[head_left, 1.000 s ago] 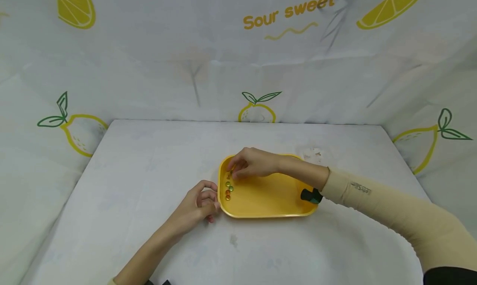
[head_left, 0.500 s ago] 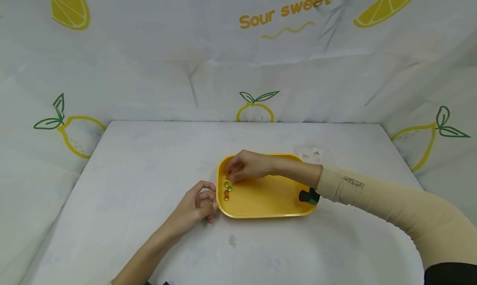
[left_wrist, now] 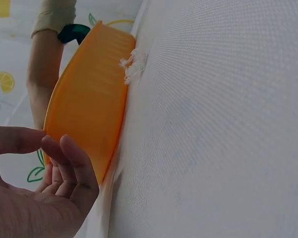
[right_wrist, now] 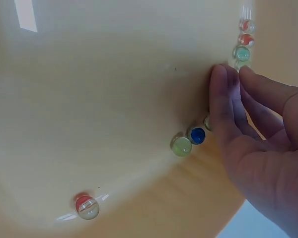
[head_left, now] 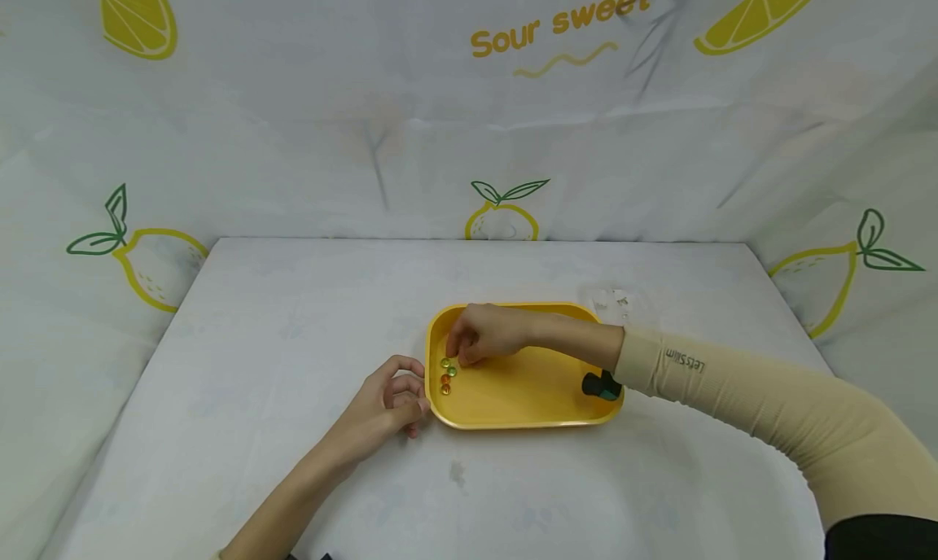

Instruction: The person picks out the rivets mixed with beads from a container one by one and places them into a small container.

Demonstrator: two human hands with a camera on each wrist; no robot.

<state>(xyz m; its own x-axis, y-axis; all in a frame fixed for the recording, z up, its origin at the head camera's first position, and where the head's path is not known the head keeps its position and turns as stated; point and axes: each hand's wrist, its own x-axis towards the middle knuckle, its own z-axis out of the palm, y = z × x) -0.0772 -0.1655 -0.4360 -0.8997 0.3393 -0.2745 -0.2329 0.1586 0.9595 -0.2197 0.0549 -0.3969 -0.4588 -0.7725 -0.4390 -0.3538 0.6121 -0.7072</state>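
Note:
A yellow tray (head_left: pixel 542 409) lies on the white-covered table. Inside it, my right hand (head_left: pixel 491 334) reaches the left end with thumb and fingertips brought together at a green marble (right_wrist: pixel 242 65), which they partly cover. That marble ends a short row along the wall, with a teal marble (right_wrist: pixel 242 53) and two red-and-clear marbles (right_wrist: pixel 246 39) beyond it. Near the fingers lie a blue marble (right_wrist: pixel 197 135) and a pale green marble (right_wrist: pixel 182 146). My left hand (head_left: pixel 384 401), fingers loosely bent, touches the tray's left rim from outside.
Another red-and-clear marble (right_wrist: pixel 87 207) lies apart in the tray. A dark wrist mount (head_left: pixel 601 385) on the right wrist overlaps the tray's right end. Lemon-printed cloth (head_left: pixel 315 120) hangs behind the table.
My right hand has shifted slightly toward the front of the tray and covers the spot where further marbles showed. The left hand stays at the rim.

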